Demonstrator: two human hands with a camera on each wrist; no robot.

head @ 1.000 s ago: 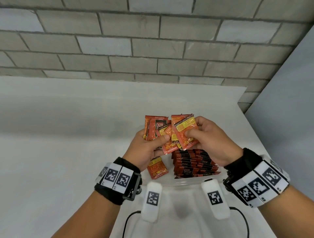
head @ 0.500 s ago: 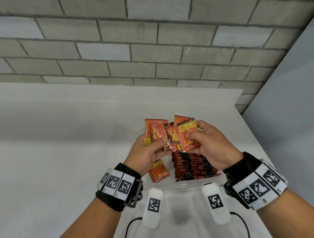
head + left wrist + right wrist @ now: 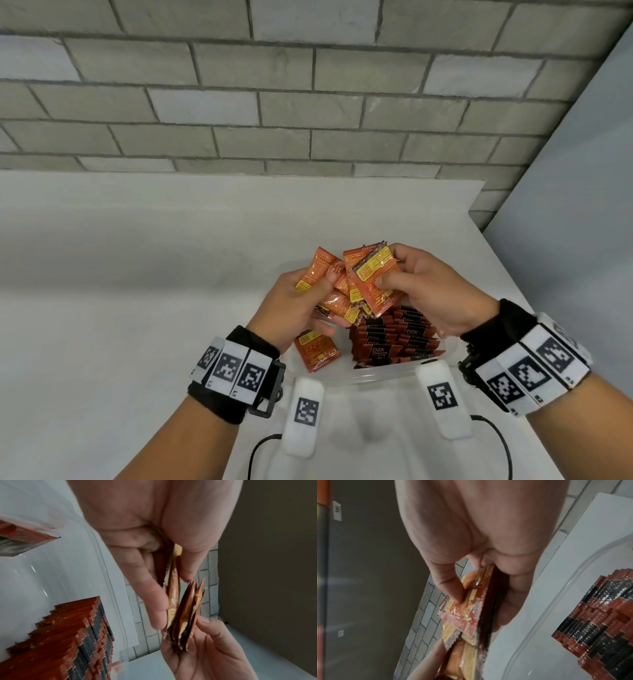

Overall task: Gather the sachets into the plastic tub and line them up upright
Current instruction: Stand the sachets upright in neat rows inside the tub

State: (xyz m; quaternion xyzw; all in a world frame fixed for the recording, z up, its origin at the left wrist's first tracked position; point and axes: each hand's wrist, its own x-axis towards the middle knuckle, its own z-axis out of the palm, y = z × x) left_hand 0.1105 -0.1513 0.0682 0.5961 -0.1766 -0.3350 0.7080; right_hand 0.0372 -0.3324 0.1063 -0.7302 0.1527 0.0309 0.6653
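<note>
Sachets, light, slick foil packets apt to slide and fan apart, are being pinched by their flat faces between left hand and right hand above the plastic tub near the surface's right edge.

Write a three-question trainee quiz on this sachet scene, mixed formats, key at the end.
1. True or false: the tub already holds a packed row of sachets.
2. Multiple choice: the loose sachet in the tub lies A) flat beside the row, B) on top of the row, C) outside the tub.
3. Short answer: what do the left hand and right hand hold?

Key: 1 true. 2 A. 3 Each grips part of a fanned bunch of sachets above the tub.
</note>
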